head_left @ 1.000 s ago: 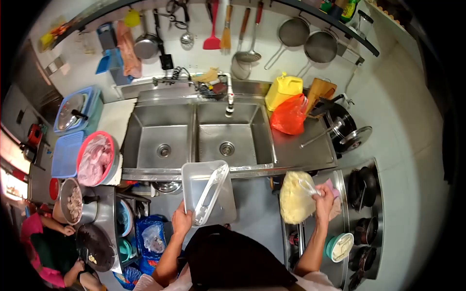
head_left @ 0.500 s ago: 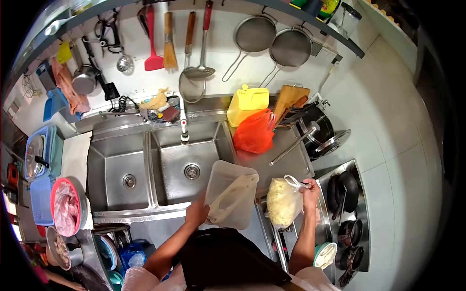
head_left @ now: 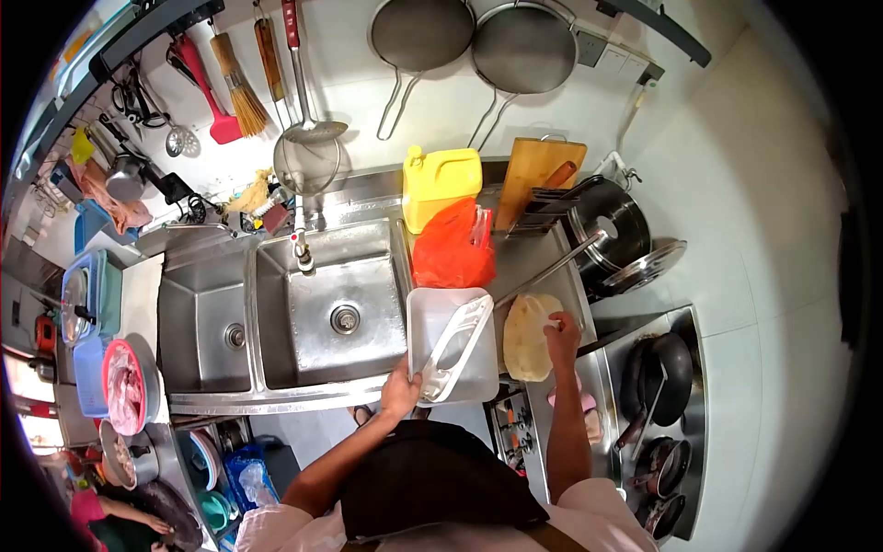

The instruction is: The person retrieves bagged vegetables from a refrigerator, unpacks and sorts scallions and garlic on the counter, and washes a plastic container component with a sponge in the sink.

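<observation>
My left hand (head_left: 402, 391) is closed on the near left edge of a translucent plastic container (head_left: 425, 317), tilted by the right edge of the sink. Inside it lies a long white slotted plastic piece (head_left: 474, 324), whose kind I cannot make out. My right hand (head_left: 563, 339) pinches the gathered top of a clear plastic bag (head_left: 529, 345) full of pale yellow food. The bag is over the steel counter to the right of the container; whether it rests there I cannot tell.
A double sink (head_left: 331, 285) lies to the left. Behind the container are a red plastic bag (head_left: 451, 248) and a yellow jug (head_left: 441, 189). A metal rod (head_left: 552, 271) leans across the counter. Pans (head_left: 667, 377) stand on the right. A person's arm (head_left: 133, 515) shows at lower left.
The bag has moved forward over the counter with my right hand. My left hand has shifted the container slightly right, and its white slotted piece now shows clearly. The view has shifted right.
</observation>
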A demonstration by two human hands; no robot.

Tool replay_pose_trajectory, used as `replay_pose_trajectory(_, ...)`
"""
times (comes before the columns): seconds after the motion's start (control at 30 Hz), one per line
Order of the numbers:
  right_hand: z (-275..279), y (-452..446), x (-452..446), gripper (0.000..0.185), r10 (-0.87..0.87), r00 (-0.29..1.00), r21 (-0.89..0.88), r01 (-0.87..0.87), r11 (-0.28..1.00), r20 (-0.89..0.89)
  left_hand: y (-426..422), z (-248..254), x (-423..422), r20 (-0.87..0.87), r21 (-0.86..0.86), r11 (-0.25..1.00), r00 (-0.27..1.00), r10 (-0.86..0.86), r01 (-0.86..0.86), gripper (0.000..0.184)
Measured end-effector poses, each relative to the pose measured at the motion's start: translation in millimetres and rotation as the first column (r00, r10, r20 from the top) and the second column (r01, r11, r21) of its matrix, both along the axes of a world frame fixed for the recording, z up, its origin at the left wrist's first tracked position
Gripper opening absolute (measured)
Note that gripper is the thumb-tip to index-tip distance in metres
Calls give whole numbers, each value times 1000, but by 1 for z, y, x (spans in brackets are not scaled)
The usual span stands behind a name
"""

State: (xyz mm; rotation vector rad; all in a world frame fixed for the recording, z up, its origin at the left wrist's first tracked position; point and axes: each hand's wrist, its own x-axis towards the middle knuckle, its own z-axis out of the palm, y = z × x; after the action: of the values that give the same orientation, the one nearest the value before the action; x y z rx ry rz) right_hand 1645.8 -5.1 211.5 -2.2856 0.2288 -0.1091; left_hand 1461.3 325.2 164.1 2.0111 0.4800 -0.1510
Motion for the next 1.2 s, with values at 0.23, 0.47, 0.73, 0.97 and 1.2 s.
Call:
replay_pose_trajectory(0.23,48,38,-12,54,187,966,-721,2,693,182,-21,2,-2,-57,-193,981,998,-19,8,72)
replay_pose_trajectory(0.47,30,134,-49,70,284,927,-308,-352,884,-245,-16,1,-9,-132,-163,986,989,-64,42,86)
replay_pose_trajectory(0.73,107,113,-50,52,215,976,-75,-213,974,20,-7,16,-21,-102,-212,973,988,-118,95,73)
replay_pose_trajectory(0.97,164,88,-42,50,287,906,121,-337,934,312,32,54,-20,95,-349,926,977,188,-145,54)
replay_pose_trajectory(1.2,176,142,-27,46,491,765,128,-584,802,416,116,118,-9,339,-361,901,866,367,-240,50)
